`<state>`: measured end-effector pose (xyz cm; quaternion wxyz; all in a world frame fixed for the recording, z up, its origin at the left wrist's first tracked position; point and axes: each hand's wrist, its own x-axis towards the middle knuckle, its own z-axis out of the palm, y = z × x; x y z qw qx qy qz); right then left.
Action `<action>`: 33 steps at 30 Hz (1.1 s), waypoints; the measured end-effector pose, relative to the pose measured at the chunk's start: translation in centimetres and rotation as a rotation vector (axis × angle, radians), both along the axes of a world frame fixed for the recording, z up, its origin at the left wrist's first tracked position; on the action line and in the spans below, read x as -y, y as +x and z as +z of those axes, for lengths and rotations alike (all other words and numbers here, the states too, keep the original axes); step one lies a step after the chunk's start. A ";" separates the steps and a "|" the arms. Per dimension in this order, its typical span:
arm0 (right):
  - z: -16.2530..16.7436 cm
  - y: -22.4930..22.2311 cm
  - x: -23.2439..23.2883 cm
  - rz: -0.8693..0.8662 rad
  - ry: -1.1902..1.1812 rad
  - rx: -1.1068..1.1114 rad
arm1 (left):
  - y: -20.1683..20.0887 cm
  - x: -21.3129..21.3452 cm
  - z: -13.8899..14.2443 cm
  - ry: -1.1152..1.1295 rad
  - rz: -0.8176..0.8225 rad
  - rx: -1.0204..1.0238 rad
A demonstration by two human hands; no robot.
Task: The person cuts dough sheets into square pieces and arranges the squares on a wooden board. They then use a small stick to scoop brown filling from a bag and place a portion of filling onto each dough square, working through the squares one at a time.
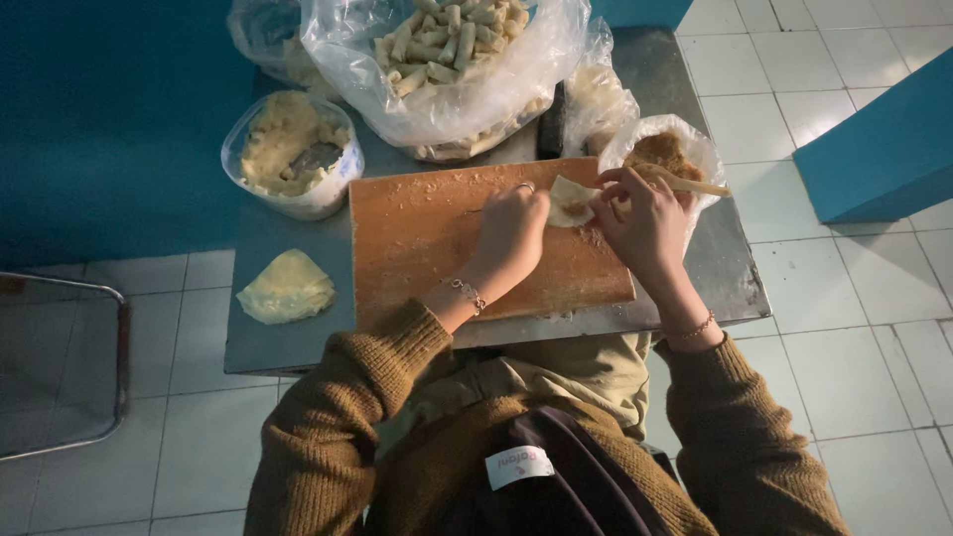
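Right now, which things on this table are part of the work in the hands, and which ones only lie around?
In use:
left hand and right hand on the thin wrapper
wooden board
wooden stick
bag of brown filling

Lying about:
tub of dough
bag of rolled pieces
folded wrappers
metal table

Both hands work at the far right corner of a wooden cutting board (437,238) on a small metal bench (288,342). The left hand (511,230) and right hand (643,220) pinch a pale pastry wrapper (569,201); the right also holds a wooden stick (695,185) beside a bag of brown filling (663,151). A folded stack of wrappers (286,288) lies left of the board, near a plastic tub (293,154). A bag of finished rolls (447,50) sits behind.
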<state>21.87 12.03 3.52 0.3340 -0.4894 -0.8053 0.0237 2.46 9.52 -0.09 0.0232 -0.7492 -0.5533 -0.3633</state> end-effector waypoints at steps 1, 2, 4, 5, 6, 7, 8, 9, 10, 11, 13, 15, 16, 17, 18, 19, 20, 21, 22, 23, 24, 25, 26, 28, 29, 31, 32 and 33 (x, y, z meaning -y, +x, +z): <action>0.1 0.0 0.1 0.001 0.011 0.000 | 0.0 -0.1 0.1 0.007 -0.005 0.021; 0.2 0.0 0.2 0.002 0.021 0.001 | -0.1 -0.2 0.2 0.012 -0.009 0.042; 0.2 -0.1 0.3 -0.005 0.015 -0.007 | -0.1 -0.4 0.4 0.006 -0.029 0.091; 0.2 -0.1 0.4 -0.014 0.000 -0.013 | 0.1 -0.5 0.5 -0.005 -0.046 0.120; 0.1 -0.2 0.4 -0.022 -0.014 -0.020 | 0.3 -0.6 0.6 -0.016 -0.062 0.148; 0.1 -0.2 0.4 -0.016 -0.005 -0.010 | 0.5 -0.7 0.7 0.005 -0.087 0.198; 0.0 -0.3 0.3 -0.010 0.004 0.001 | 0.7 -0.7 0.8 0.025 -0.112 0.249; -0.1 -0.3 0.2 -0.005 0.014 0.011 | 0.9 -0.8 0.9 0.047 -0.139 0.299; -0.1 -0.3 0.1 0.003 0.012 0.003 | 1.1 -1.0 1.0 0.013 -0.143 0.323; -0.2 -0.2 0.1 0.011 0.007 -0.005 | 1.3 -1.1 1.2 -0.022 -0.146 0.348; -0.3 -0.2 0.1 0.011 0.006 -0.005 | 1.7 -1.3 1.2 -0.042 -0.146 0.386; -0.4 -0.2 0.2 -0.006 0.008 0.012 | 2.2 -1.4 1.2 -0.015 -0.140 0.413; -0.4 -0.3 0.2 0.001 0.008 0.007 | 2.2 -1.4 1.0 -0.003 -0.142 0.405; -0.4 -0.3 0.3 0.007 0.009 0.003 | 2.3 -1.5 0.9 0.009 -0.145 0.398; -0.4 -0.3 0.3 0.013 0.010 -0.002 | 2.3 -1.6 0.7 0.023 -0.148 0.390; -0.4 -0.3 0.3 0.007 0.018 0.009 | 2.3 -1.7 0.5 0.006 -0.148 0.385; -0.4 -0.3 0.4 0.001 0.026 0.021 | 2.2 -1.9 0.3 -0.012 -0.147 0.382; -0.4 -0.3 0.4 -0.005 0.034 0.033 | 2.2 -2.0 0.0 -0.029 -0.146 0.378; -0.5 -0.3 0.4 0.004 0.045 0.026 | 2.1 -2.0 -0.2 -0.037 -0.151 0.374; -0.5 -0.3 0.4 0.012 0.056 0.020 | 2.0 -2.1 -0.4 -0.046 -0.155 0.370; -0.5 -0.3 0.4 0.022 0.064 0.014 | 1.9 -2.0 -0.7 -0.056 -0.159 0.368; -0.6 -0.3 0.3 0.049 0.030 -0.026 | 1.9 -2.1 -0.8 -0.097 -0.167 0.352; -0.6 -0.3 0.2 0.075 -0.004 -0.066 | 1.9 -2.3 -0.9 -0.137 -0.177 0.335; -0.6 -0.3 0.1 0.114 -0.023 -0.102 | 2.0 -2.5 -1.0 -0.141 -0.196 0.304; -0.6 -0.4 0.1 0.128 -0.008 -0.099 | 2.1 -2.6 -1.1 -0.104 -0.203 0.289; -0.4 -0.5 0.0 0.151 0.009 -0.101 | 2.1 -2.7 -1.1 -0.061 -0.224 0.258; -0.3 -0.7 0.0 0.157 0.010 -0.106 | 2.0 -2.6 -1.2 -0.056 -0.239 0.242; -0.2 -0.8 0.1 0.163 0.010 -0.111 | 2.0 -2.6 -1.2 -0.051 -0.255 0.226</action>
